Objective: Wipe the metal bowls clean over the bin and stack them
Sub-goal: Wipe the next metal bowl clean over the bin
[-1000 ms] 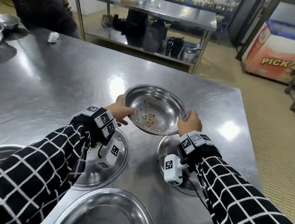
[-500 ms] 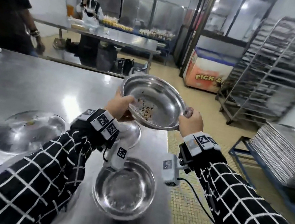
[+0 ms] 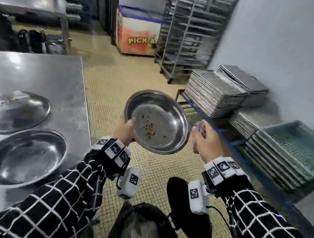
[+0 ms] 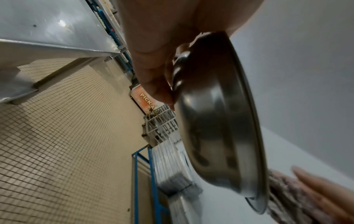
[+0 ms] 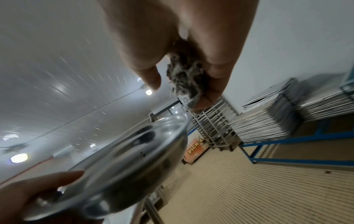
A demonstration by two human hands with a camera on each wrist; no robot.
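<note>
A metal bowl (image 3: 157, 122) with dark crumbs inside is held in the air beyond the table's right edge, tilted toward me. My left hand (image 3: 125, 132) grips its left rim, thumb inside; the left wrist view shows the fingers (image 4: 153, 78) under the bowl (image 4: 216, 121). My right hand (image 3: 204, 139) is just off the bowl's right rim and clutches a grey, fuzzy wiping wad (image 5: 186, 77), also seen as the wad (image 3: 199, 127). A bin (image 3: 141, 235) lined with a black bag stands on the floor below, nearer to me than the bowl (image 5: 118, 163).
The steel table (image 3: 37, 75) at left carries two more bowls (image 3: 26, 156) (image 3: 12, 111). Stacks of metal trays (image 3: 216, 93) sit on a blue rack at right, beside a tall wheeled trolley (image 3: 191, 28). A freezer (image 3: 138, 33) stands behind on tiled floor.
The bowl was lifted off the table and carried right, out over the floor. My right hand has let go of its rim; the view swung right and down to the bin.
</note>
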